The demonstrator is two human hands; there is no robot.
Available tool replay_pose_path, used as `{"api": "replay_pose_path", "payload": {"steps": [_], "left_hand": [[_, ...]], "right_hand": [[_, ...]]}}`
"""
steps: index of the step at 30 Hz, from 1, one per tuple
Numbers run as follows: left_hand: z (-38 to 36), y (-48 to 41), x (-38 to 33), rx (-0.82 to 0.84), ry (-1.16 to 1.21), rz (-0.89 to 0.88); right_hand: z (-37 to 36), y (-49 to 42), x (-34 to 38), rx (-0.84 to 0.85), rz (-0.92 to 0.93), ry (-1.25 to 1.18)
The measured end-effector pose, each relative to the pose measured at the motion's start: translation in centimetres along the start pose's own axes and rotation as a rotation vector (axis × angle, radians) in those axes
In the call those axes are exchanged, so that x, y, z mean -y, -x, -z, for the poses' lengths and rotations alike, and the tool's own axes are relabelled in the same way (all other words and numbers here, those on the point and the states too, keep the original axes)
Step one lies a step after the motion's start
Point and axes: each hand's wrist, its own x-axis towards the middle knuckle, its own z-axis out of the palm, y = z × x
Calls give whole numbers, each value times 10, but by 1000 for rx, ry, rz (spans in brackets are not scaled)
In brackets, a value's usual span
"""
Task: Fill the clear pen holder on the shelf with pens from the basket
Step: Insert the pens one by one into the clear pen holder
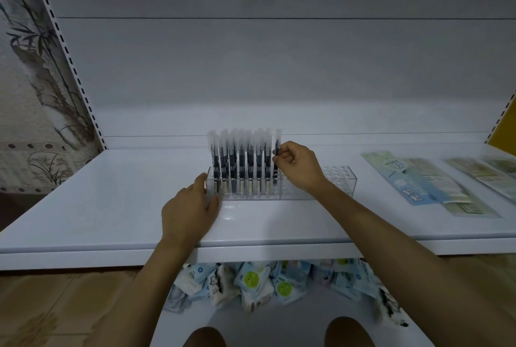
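Rightward, holder (339, 179) free, right hand (300, 169) pinches pen (277, 145)

The pen (277, 141) pinched by the right hand (300, 168) has a frosted plastic cap and dark smooth barrel. Below the grip, the pen holder (342, 183) is clear glossy plastic on a smooth, white, faintly shiny shelf (111, 207). Right of the grip, printed packets (424, 182) look glossy.

Pen holder (346, 182) sits mid-frame on shelf (111, 207), long side running left-right. Pens (240, 162) stand upright in its left half. Left hand (190, 212) touches holder's left end. Right hand (298, 168) pinches end pen (277, 151) at right of the row. Flat packets (427, 182) lie on shelf at right. Packet pile (265, 282) under shelf, lower centre.
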Motion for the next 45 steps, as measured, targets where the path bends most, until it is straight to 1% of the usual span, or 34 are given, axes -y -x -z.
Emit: {"api": "replay_pose_path", "payload": {"steps": [9,23,28,31,34,35,36,37,39,41,43,45], "left_hand": [[6,0,-5,-19,-78,15],[7,-2,-9,-34,-121,6],[4,1,-6,-45,-112,22],[5,4,-3,-41,-36,100],[14,9,-1,-66,177,195],[19,13,-2,-88,241,201],[24,20,-4,-127,272,168],[27,29,-7,-172,262,93],[29,55,-11,-242,201,-108],[26,86,-16,-291,184,-259],[21,121,-22,-277,207,-314],[13,158,-27,-189,234,-320]], "right_hand": [[-2,0,1,-13,-1,5],[1,2,5,-23,-2,-3],[2,1,7,19,-48,12],[7,2,11,40,-59,39],[21,18,16,15,-73,62],[28,28,17,-7,-74,63],[34,39,18,-37,-70,65],[39,54,20,-72,-58,72],[45,88,22,-149,-17,97],[45,127,22,-193,18,128],[39,168,19,-178,20,161],[31,211,11,-127,17,208]]}}
